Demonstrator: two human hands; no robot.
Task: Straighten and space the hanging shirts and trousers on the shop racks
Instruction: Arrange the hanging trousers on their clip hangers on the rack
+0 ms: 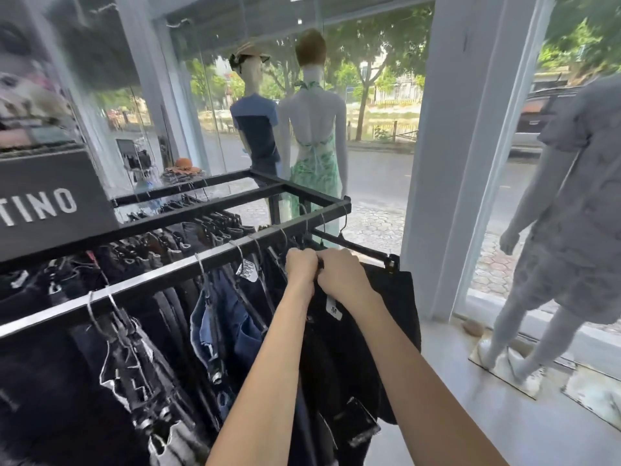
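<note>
A black metal rack [208, 264] runs from lower left to upper right, hung with dark trousers and blue denim [228, 317] on wire hangers. Near its right end hangs a black garment [393, 297] with a white label, clipped to a black hanger [369, 253]. My left hand [300, 265] and my right hand [342, 274] sit side by side at the top of this garment, fingers curled round its waistband or hanger. What exactly the fingers hold is hidden by the knuckles.
A second rail [188, 213] of the rack stands behind with more dark clothes. Two dressed mannequins [316, 122] face the glass front beyond the rack; a third mannequin [564, 203] stands at the right. A white pillar [447, 163] rises right of the rack. A dark sign [43, 203] is at left.
</note>
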